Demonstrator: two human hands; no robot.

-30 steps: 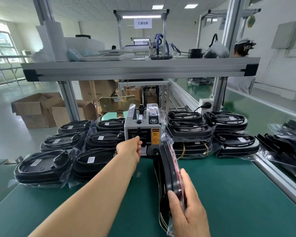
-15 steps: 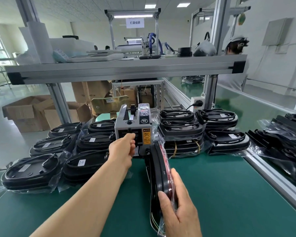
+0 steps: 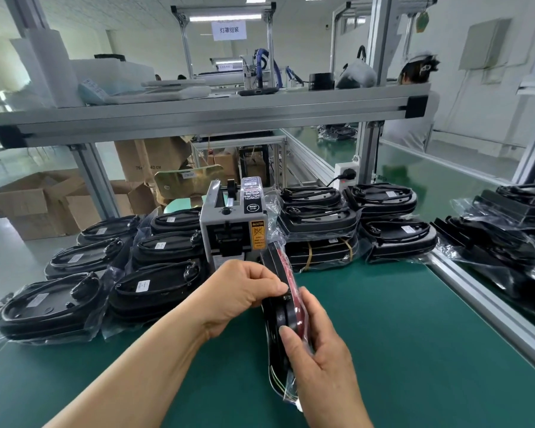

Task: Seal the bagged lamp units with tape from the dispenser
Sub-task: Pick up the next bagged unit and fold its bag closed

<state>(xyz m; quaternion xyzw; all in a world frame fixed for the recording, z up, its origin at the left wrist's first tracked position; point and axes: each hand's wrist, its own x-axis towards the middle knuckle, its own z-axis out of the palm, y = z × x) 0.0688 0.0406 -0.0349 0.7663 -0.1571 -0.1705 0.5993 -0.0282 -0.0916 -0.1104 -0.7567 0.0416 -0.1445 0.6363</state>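
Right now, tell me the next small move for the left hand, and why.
Probably press the fingertips down along the bag's top edge. The left hand is pinched against the upright bagged lamp unit, which the right hand steadies; any tape there is too small to see.

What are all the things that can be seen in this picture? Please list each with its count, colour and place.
tape dispenser: one, grey, back middle of the bench.
bagged lamp unit: one, black with red, on edge in front of the dispenser, held by both hands.
left stacks of bagged units: several, black, left of the dispenser.
right stacks of bagged units: several, black, right of the dispenser.
bench mat: one, green, under everything.
cardboard boxes: several, brown, on the floor at left.
overhead shelf: one, grey aluminium, above the bench.
power socket: one, white, by the right post.
left hand: fingers pinching at the unit's top edge.
right hand: gripping the unit's near end.
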